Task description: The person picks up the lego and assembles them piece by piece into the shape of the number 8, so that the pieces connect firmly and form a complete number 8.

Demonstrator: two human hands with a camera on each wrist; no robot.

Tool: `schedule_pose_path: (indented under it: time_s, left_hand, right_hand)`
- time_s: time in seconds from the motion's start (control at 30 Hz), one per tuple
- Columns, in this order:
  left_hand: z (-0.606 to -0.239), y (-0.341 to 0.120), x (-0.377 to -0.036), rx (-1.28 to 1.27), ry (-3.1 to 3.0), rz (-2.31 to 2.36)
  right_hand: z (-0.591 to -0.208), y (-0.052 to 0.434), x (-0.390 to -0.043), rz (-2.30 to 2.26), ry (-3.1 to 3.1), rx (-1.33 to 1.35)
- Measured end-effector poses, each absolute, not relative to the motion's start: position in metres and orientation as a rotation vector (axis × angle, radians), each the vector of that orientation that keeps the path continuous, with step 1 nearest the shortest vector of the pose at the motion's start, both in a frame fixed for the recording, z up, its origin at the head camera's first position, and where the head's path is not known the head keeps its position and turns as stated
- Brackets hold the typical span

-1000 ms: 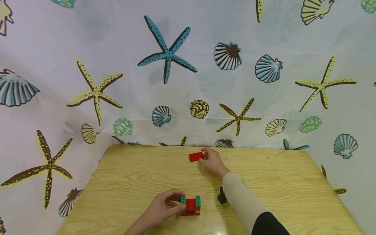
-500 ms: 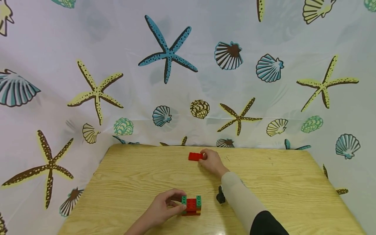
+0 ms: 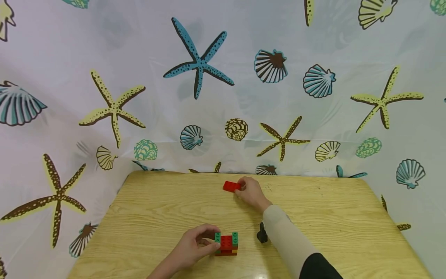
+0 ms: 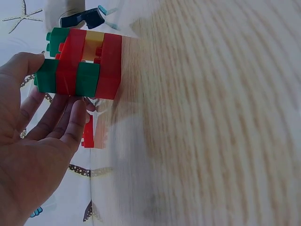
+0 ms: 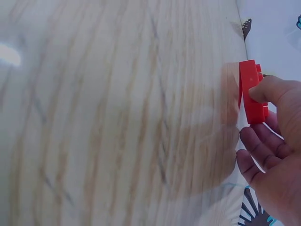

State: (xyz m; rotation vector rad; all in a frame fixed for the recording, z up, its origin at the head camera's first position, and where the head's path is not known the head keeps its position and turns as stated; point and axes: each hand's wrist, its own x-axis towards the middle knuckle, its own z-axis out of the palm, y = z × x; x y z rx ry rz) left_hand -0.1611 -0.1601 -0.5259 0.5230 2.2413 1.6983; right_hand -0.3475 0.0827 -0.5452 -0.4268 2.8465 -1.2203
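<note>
Near the front edge of the wooden table point(image 3: 156, 209) stands a small stack of red, green and yellow bricks point(image 3: 226, 244). My left hand point(image 3: 215, 238) grips its left side, thumb and fingers curled round the green end. In the left wrist view the stack point(image 4: 89, 61) sits between the thumb and the fingers point(image 4: 70, 122). Close to the far edge lies a single red brick point(image 3: 231, 186). My right hand point(image 3: 241, 186) pinches its right end. In the right wrist view the thumb presses on the red brick point(image 5: 248, 80), with the other fingers point(image 5: 258, 148) curled below it.
A small black object point(image 3: 262, 234) sits beside my right forearm. A curtain printed with starfish and shells point(image 3: 198, 62) hangs right behind the table and wraps round both sides. The table's far edge runs just beyond the red brick.
The red brick has shifted slightly left and settled flatter on the table under my right hand. My left hand and the stack have stayed put.
</note>
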Motion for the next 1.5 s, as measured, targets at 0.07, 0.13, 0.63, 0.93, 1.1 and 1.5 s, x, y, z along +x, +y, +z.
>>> schedule_pose_path:
  time_s: [0.07, 0.13, 0.63, 0.93, 1.1, 1.5]
  left_hand:
    - [-0.526, -0.160, -0.161, 0.525, 2.241, 1.699]
    - [-0.527, -0.160, -0.161, 0.527, 2.239, 1.700]
    - [-0.530, -0.160, -0.162, 0.537, 2.244, 1.705]
    - [-0.530, -0.160, -0.162, 0.549, 2.251, 1.720]
    - [-0.531, -0.159, -0.161, 0.572, 2.253, 1.730]
    - [-0.530, -0.159, -0.162, 0.527, 2.243, 1.726]
  right_hand:
    - [-0.545, 0.084, -0.346, -1.236, 2.835, -0.423]
    - [-0.544, 0.085, -0.344, -1.252, 2.825, -0.423]
    - [-0.533, 0.097, -0.327, -1.344, 2.789, -0.429]
    - [-0.517, 0.102, -0.312, -1.357, 2.765, -0.482]
    - [-0.508, 0.105, -0.303, -1.353, 2.765, -0.539]
    - [-0.498, 0.111, -0.278, -1.350, 2.752, -0.610]
